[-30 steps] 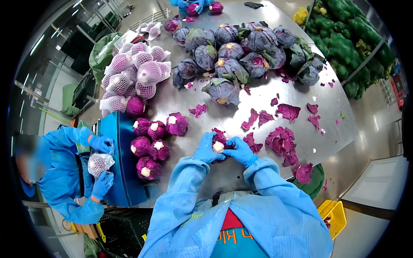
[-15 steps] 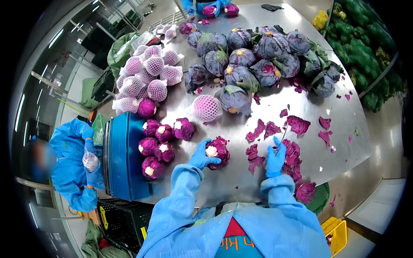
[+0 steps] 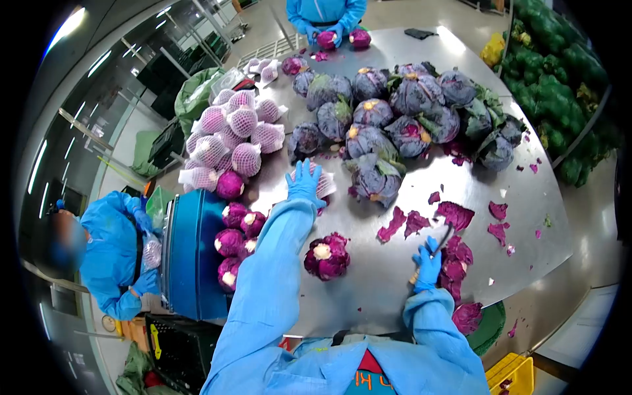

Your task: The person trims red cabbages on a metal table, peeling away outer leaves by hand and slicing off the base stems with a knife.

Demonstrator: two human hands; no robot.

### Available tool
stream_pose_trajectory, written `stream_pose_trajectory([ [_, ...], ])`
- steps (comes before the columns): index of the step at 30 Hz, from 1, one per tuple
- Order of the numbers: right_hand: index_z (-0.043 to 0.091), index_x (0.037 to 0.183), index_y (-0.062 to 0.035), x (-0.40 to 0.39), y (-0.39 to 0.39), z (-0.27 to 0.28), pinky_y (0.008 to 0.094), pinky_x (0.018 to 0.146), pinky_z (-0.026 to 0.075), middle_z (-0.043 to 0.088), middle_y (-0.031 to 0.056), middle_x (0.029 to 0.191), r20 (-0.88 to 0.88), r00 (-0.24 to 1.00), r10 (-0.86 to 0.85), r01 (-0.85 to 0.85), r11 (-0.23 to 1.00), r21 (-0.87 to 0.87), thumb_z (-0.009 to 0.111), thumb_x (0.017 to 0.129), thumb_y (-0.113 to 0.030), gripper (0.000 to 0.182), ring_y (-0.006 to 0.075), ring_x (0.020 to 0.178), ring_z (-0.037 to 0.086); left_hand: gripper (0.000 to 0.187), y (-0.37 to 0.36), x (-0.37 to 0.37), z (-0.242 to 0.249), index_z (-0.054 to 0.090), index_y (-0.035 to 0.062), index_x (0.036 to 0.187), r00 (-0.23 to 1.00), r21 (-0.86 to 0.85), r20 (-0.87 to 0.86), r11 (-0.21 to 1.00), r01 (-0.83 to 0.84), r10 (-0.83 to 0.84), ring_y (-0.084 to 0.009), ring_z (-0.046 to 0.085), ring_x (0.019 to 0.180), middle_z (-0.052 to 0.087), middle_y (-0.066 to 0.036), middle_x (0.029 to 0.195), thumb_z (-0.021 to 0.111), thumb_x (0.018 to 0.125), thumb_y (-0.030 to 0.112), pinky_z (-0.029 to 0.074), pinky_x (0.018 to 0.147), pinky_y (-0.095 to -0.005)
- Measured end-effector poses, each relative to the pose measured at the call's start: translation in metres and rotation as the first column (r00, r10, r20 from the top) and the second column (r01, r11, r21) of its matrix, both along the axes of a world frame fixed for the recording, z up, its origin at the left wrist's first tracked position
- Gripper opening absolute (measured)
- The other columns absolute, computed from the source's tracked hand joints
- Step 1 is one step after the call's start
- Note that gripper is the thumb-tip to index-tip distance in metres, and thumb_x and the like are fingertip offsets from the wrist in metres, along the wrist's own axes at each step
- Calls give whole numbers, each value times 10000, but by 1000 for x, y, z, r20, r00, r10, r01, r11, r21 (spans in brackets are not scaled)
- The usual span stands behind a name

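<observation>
My left hand (image 3: 304, 184), gloved in blue, stretches forward with its fingers spread over a net-wrapped cabbage (image 3: 325, 180), covering much of it. A trimmed red cabbage (image 3: 327, 256) sits on the metal table (image 3: 359, 303) between my arms, its pale cut stem facing up. To the right, my right hand (image 3: 428, 264) is closed around a knife (image 3: 446, 235), with the blade pointing away from me. Peeled red leaves (image 3: 455, 260) lie beside that hand.
Untrimmed red cabbages (image 3: 372, 141) are heaped at the far side. Net-wrapped ones (image 3: 243, 122) pile up at left, behind trimmed heads (image 3: 229, 242) and a blue bin (image 3: 197, 253). One co-worker (image 3: 112, 250) stands at left, another (image 3: 326, 14) across the table.
My left hand has let go of the trimmed cabbage and moved forward to the net-wrapped one. The trimmed cabbage stays on the table. My right hand keeps the knife.
</observation>
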State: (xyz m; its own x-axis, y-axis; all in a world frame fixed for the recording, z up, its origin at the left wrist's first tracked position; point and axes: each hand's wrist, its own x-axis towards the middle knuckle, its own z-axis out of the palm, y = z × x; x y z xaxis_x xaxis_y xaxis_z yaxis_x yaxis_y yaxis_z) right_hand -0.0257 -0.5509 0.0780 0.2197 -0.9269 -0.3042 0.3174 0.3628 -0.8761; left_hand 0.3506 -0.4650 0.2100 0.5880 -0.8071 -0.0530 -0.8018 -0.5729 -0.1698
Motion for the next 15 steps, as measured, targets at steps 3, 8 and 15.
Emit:
stream_pose_trajectory([
  [3, 480, 1332, -67, -23, -13, -1, 277, 724, 518, 516, 86, 1272, -54, 999, 5, -3, 999, 46, 571, 879, -48, 462, 174, 995, 570, 1144, -36, 41, 3, 354, 217, 1408, 957, 244, -142, 946, -214, 254, -377, 359, 1295, 358, -169, 1394, 889, 430, 475, 366, 1023, -551],
  [8, 501, 1305, -65, -23, -6, -10, 289, 696, 533, 543, 95, 1268, -116, 991, -69, 66, 997, -25, 549, 890, -30, 420, 181, 968, 601, 1234, -5, 95, -19, 340, 125, 1433, 927, 96, -259, 962, -256, 272, -428, 211, 1384, 230, -239, 1498, 896, 400, 511, 269, 1120, -494],
  [15, 553, 1153, -67, -17, -10, -40, 265, 626, 504, 562, 4, 1049, 71, 988, -136, 134, 990, 32, 593, 829, -4, 333, 123, 808, 574, 940, 50, 208, -98, 529, 62, 1265, 886, -287, -425, 901, -326, 185, -298, 565, 1139, 586, -168, 1216, 838, 513, 535, 473, 949, -411],
])
